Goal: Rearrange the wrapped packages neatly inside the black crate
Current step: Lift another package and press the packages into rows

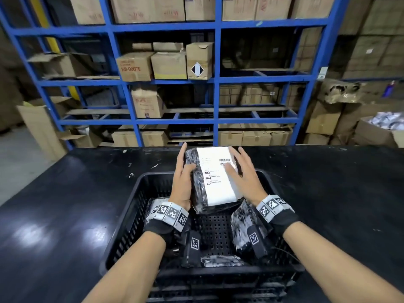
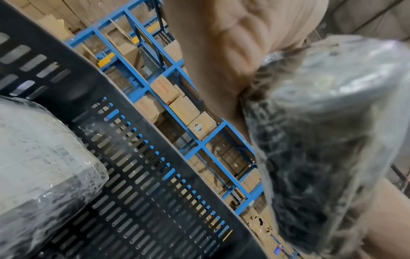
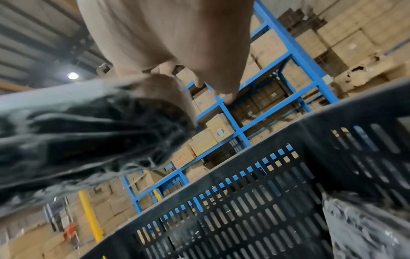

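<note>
A large wrapped package (image 1: pixel 215 180), black under clear film and with a white shipping label (image 1: pixel 218 178) on its upper face, is held above the far half of the black crate (image 1: pixel 131 215). It is tilted, with its far end over the far rim of the crate and its near end lower, inside the crate opening. The left hand (image 1: pixel 182 182) grips the left side of this package: the thumb lies over the top edge and the fingers go along the side. The right hand (image 1: pixel 244 178) lies on the right part of the package with straight, spread fingers, touching the label and the right edge, not curled around it.

Inside the crate, a second wrapped package (image 1: pixel 246 228) leans against the right wall, below the right wrist. A third one (image 1: pixel 156 207) lies at the left wall, mostly hidden under the left wrist; in the left wrist view it shows as a pale wrapped block (image 2: pixel 44 157) against the slotted wall. A smaller, flat package (image 1: pixel 223 260) lies on the perforated floor near the front wall.

The crate stands on a black tabletop (image 1: pixel 65 193) with a glossy, scratched surface. Both wrists carry bands with printed square markers (image 1: pixel 168 212). Behind the tabletop stands a blue metal rack (image 1: pixel 216 79) with cardboard boxes (image 1: pixel 169 65), and more cartons are stacked at the right.
</note>
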